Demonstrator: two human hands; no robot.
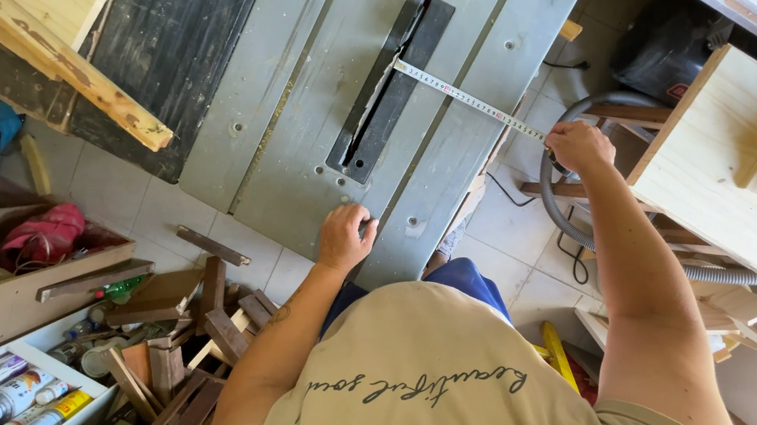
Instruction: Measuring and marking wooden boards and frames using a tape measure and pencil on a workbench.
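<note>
Bottom left, a box (38, 358) holds, seemingly, tubes (9, 393).

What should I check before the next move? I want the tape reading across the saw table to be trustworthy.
1. Tape measure stretched straight from the blade slot to the table's right edge: ok.
2. Right hand holding the tape's far end at the table edge: ok.
3. Left hand resting on the near edge of the saw table, away from the slot: ok.
4. Tape tip seated against the blade: cannot tell.
5. Blade stopped: cannot tell.
6. Grey hose beside the table, off the tape: ok.
</note>
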